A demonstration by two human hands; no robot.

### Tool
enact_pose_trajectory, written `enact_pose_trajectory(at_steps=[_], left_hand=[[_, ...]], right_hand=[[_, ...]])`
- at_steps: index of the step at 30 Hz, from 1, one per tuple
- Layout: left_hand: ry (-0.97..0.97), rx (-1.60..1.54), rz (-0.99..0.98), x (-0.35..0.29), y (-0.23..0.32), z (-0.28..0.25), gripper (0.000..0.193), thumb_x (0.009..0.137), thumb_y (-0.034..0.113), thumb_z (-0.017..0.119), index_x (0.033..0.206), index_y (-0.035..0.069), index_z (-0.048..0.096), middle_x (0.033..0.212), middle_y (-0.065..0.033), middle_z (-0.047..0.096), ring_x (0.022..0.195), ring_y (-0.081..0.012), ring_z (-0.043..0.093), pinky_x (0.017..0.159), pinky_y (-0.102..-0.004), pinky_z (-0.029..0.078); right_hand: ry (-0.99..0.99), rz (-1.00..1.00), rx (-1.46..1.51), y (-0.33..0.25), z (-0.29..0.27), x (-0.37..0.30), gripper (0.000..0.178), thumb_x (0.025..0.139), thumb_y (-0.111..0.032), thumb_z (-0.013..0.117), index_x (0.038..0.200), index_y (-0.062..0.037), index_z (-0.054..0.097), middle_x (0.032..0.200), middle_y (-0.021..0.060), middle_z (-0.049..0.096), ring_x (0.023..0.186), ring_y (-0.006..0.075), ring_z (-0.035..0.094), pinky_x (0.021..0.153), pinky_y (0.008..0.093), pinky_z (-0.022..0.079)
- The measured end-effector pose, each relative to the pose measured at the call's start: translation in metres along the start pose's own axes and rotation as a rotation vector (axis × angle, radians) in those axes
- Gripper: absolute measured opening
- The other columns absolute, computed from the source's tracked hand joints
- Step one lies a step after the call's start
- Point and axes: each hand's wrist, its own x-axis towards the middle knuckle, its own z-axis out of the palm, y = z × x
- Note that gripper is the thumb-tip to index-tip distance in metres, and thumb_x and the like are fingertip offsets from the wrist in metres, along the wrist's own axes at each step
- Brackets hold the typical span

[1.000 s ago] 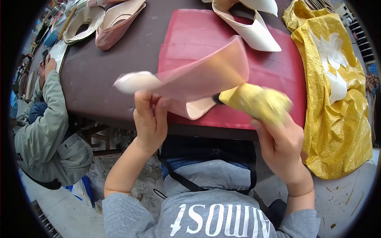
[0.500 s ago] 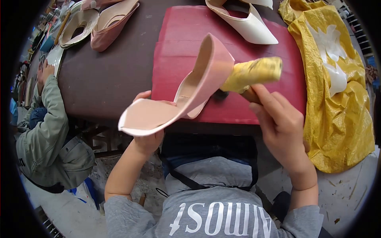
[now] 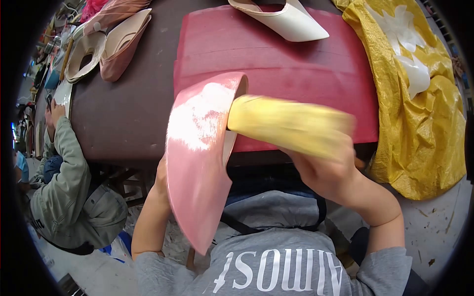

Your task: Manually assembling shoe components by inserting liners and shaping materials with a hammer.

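Observation:
A glossy pink pointed-toe shoe upper (image 3: 197, 187) is held up in front of me, its toe pointing down toward my body. Its outer side faces the view. My left hand (image 3: 162, 173) grips it from behind; the fingers are hidden by the shoe. In my right hand (image 3: 326, 165) is a hammer (image 3: 286, 121) with its head wrapped in yellow, blurred by motion. The left end of the hammer head meets the rim of the shoe's opening. My right fingers are closed around the handle, mostly behind the head.
A red sheet (image 3: 276, 84) covers part of the dark table (image 3: 123, 113). A white shoe upper (image 3: 291, 19) lies on it. Pink uppers (image 3: 121, 54) sit at the far left. A yellow sack (image 3: 414, 138) hangs at right. Another person's sleeve (image 3: 69, 153) is at left.
The shoe has turned from showing its beige lining to showing its pink outside, toe now downward. The hammer has shifted lower, its left end now at the shoe's rim.

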Motion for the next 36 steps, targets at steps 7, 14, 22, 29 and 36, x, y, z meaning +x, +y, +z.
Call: enact_pose_trajectory(at_steps=[7, 14, 22, 29, 36], left_hand=[[0.101, 0.209, 0.292, 0.009, 0.013, 0.000, 0.040, 0.089, 0.005, 0.062, 0.128, 0.000, 0.056, 0.129, -0.0134, 0.058, 0.110, -0.0230, 0.060, 0.097, -0.0321, 0.047], [0.056, -0.515, -0.080, -0.002, 0.013, -0.004, 0.035, 0.083, 0.004, 0.069, 0.117, 0.001, 0.062, 0.114, -0.0144, 0.064, 0.103, -0.0283, 0.063, 0.093, -0.0392, 0.051], [0.184, 0.054, 0.365, -0.034, -0.068, -0.002, 0.025, 0.088, 0.012, 0.066, 0.111, 0.003, 0.060, 0.100, -0.0144, 0.067, 0.094, -0.0252, 0.064, 0.086, -0.0390, 0.053], [0.212, -1.250, 0.178, -0.001, -0.014, 0.000, 0.025, 0.102, 0.027, 0.050, 0.115, 0.007, 0.054, 0.094, -0.0124, 0.067, 0.089, -0.0202, 0.064, 0.081, -0.0319, 0.052], [-0.043, -1.452, 0.196, 0.011, 0.007, 0.000, 0.027, 0.105, 0.030, 0.043, 0.119, 0.008, 0.051, 0.099, -0.0095, 0.065, 0.088, -0.0142, 0.063, 0.079, -0.0251, 0.050]], right_hand=[[-0.005, 0.037, 0.000, -0.004, 0.003, 0.000, 0.030, 0.082, -0.001, 0.068, 0.112, -0.0043, 0.067, 0.080, 0.0034, 0.060, 0.054, 0.0157, 0.052, 0.046, 0.0278, 0.042], [0.153, -0.058, 0.194, -0.005, 0.022, -0.010, 0.031, 0.082, -0.003, 0.069, 0.112, -0.0054, 0.068, 0.081, 0.0046, 0.062, 0.051, 0.0147, 0.051, 0.043, 0.0274, 0.041], [0.119, 0.065, -0.135, 0.040, -0.003, -0.010, 0.033, 0.081, -0.002, 0.069, 0.114, -0.0062, 0.068, 0.081, 0.0050, 0.063, 0.052, 0.0165, 0.051, 0.047, 0.0285, 0.042], [0.359, 0.153, 0.036, 0.076, -0.012, -0.015, 0.034, 0.087, -0.009, 0.066, 0.120, -0.0004, 0.064, 0.106, 0.0091, 0.065, 0.085, 0.0182, 0.059, 0.072, 0.0285, 0.047], [0.155, 0.258, 0.971, 0.036, -0.014, 0.039, 0.035, 0.092, -0.011, 0.064, 0.125, 0.0008, 0.058, 0.108, 0.0083, 0.065, 0.094, 0.0150, 0.058, 0.080, 0.0227, 0.046]])
